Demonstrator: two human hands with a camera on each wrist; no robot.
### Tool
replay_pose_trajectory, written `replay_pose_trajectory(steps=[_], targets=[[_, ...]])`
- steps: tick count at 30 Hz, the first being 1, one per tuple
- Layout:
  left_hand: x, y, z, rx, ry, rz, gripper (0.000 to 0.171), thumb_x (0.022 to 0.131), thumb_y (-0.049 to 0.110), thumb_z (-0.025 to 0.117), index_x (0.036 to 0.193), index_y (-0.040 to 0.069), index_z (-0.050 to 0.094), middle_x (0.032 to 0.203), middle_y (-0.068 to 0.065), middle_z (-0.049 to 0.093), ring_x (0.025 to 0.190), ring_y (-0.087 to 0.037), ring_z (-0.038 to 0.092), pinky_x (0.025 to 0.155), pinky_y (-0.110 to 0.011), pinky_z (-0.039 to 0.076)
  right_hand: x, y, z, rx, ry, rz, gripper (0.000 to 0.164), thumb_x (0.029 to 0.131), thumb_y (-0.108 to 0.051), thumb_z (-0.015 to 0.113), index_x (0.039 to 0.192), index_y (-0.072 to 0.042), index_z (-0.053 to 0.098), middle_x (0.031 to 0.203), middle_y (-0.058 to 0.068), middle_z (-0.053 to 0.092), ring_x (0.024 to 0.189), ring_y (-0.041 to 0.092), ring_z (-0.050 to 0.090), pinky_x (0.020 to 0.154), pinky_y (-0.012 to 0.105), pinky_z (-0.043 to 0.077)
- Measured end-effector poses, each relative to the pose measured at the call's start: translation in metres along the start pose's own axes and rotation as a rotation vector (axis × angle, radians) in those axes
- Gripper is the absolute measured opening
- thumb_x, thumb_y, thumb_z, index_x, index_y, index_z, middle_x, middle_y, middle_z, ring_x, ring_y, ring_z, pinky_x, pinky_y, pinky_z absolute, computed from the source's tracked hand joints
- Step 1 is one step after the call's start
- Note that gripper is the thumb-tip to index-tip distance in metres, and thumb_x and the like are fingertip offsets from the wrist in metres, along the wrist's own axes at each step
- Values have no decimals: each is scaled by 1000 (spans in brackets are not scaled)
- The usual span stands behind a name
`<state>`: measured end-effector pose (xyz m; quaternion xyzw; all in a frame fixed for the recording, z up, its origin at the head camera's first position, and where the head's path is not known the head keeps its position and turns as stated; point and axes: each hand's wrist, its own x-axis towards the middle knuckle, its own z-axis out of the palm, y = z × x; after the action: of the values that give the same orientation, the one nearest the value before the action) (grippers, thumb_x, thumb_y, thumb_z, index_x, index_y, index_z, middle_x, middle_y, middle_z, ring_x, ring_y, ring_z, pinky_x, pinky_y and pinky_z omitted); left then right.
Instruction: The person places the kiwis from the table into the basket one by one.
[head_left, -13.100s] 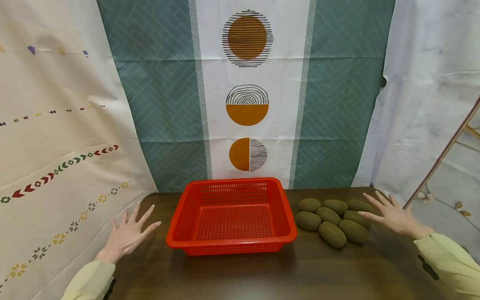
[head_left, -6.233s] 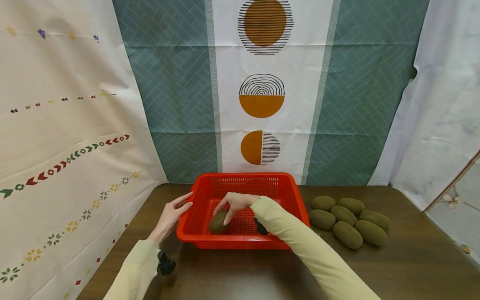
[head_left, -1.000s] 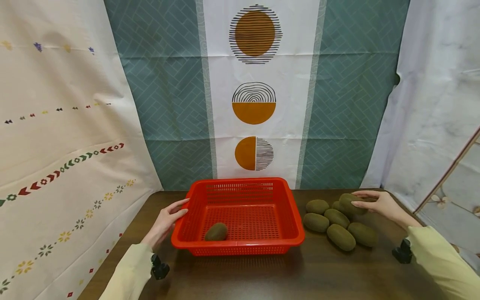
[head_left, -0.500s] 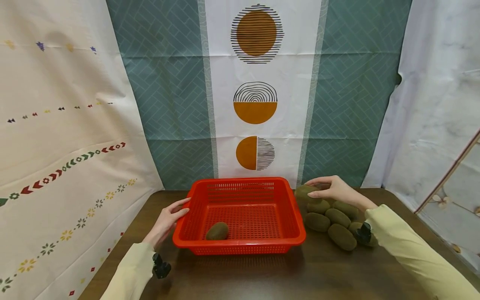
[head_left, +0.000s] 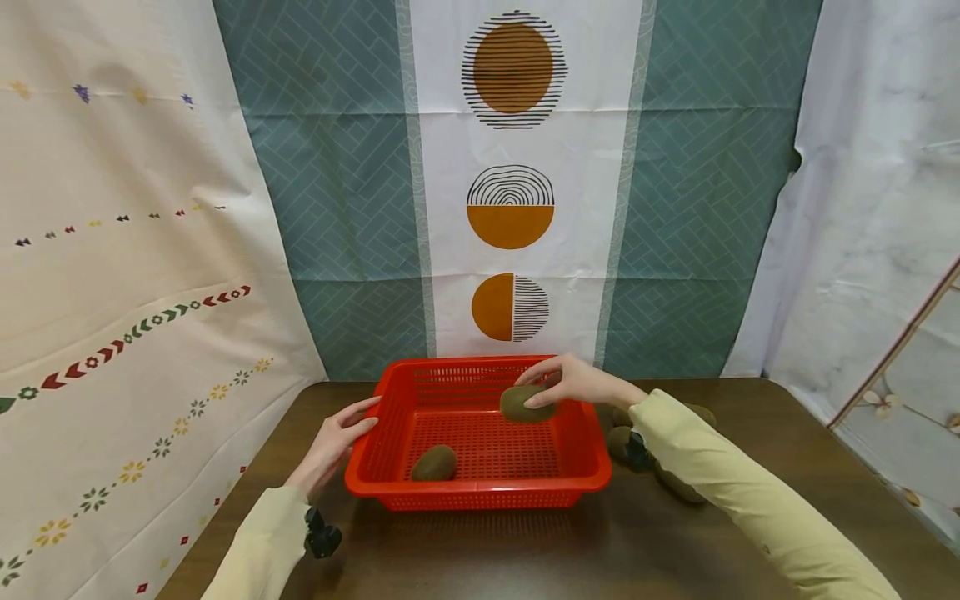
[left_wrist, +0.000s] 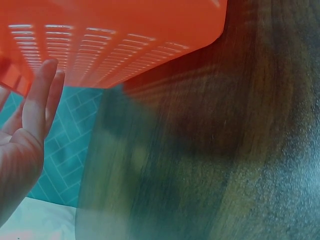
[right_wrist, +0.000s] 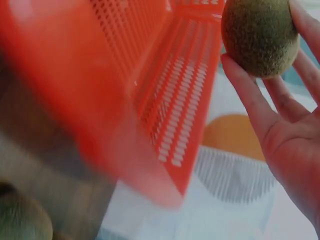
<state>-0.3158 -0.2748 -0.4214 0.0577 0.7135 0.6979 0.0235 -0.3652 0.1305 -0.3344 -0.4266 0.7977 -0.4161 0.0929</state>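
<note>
My right hand pinches a brown-green fuzzy kiwi between thumb and fingers, held above the right part of a red plastic basket. In the right wrist view the kiwi sits at the fingertips, beside the basket wall. Another kiwi lies inside the basket at the front left. At the basket's left rim rests my left hand, its fingers fairly straight. The left wrist view has those fingers against the basket's slotted side.
Several more kiwis lie on the dark wooden table right of the basket, partly hidden by my right sleeve. A patterned cloth hangs behind the table.
My right hand has picked a kiwi from the pile on the right and carried it left, over the basket's right side. The left hand stays at the rim.
</note>
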Motion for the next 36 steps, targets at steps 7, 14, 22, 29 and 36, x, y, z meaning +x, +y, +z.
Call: replay_pose_trajectory(steps=[7,14,22,29,36], targets=[[-7,15,6,-17,-17,-6,50,90,11,57,136,2,38,126,-28,43,100,-40,54,75,-45,48,28,7,24,27,-174,2,34,77,-19,74,109,-11,67,101,-2,64,90,20,58,72,34,50],[-6,13,6,-14,-7,-4,50,89,13,58,135,4,40,125,-26,46,98,-37,56,75,-44,48,48,12,41,61,-328,31,33,77,-13,73,109,-8,66,100,-2,65,90,22,57,73,35,50],[3,-4,-1,20,20,11,52,87,20,61,135,8,43,123,-23,48,97,-34,57,75,-44,49,65,21,65,11,-441,64,33,74,-12,75,106,-10,68,101,-6,63,95,14,56,77,30,48],[2,-2,1,24,2,8,52,88,20,60,135,8,42,125,-23,47,98,-34,57,75,-44,49,71,29,79,9,-509,83,33,75,-10,74,106,-5,67,100,-6,63,95,14,56,78,26,47],[3,-2,0,22,7,6,52,88,20,60,135,8,42,124,-22,47,97,-34,57,75,-44,49,75,35,87,12,-537,96,33,74,-8,74,106,-3,66,100,-3,63,94,13,56,78,25,47]])
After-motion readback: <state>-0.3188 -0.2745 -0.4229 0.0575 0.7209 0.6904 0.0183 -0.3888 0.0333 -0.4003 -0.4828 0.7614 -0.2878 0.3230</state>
